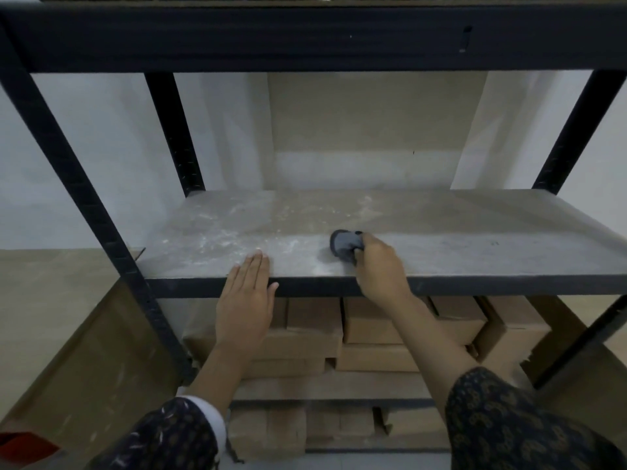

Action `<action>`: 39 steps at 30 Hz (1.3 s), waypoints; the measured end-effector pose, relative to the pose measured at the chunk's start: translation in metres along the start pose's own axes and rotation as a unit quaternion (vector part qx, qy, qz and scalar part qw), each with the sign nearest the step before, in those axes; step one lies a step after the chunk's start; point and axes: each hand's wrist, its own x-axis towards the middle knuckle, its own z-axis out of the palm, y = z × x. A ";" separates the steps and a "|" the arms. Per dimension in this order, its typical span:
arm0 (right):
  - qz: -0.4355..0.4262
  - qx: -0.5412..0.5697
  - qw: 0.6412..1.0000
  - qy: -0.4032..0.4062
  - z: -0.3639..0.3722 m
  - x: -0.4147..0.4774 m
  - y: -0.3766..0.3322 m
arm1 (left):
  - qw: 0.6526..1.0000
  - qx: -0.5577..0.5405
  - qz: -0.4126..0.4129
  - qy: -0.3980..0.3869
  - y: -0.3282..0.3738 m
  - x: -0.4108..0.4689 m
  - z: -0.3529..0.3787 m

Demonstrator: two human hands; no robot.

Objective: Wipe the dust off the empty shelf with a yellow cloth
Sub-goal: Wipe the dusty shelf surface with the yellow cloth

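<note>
The empty shelf board [441, 232] of a dark metal rack fills the middle of the view; it is grey, with pale dust smeared over its left half. My right hand [380, 266] presses a bunched cloth [344, 245] onto the board near its front edge; the cloth looks grey-blue in this dim light, not clearly yellow. My left hand [247, 293] lies flat, fingers together, on the front lip of the shelf to the left of the cloth and holds nothing.
Dark uprights [68, 171] and a top beam [305, 35] frame the opening. Stacked cardboard boxes [373, 334] fill the lower shelves. A large cardboard sheet [84, 351] leans at the left, and a white wall stands behind.
</note>
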 end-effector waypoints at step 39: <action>-0.061 0.076 0.993 -0.060 0.008 -0.014 -0.038 | 0.998 -0.020 0.011 0.060 -0.033 -0.009 0.002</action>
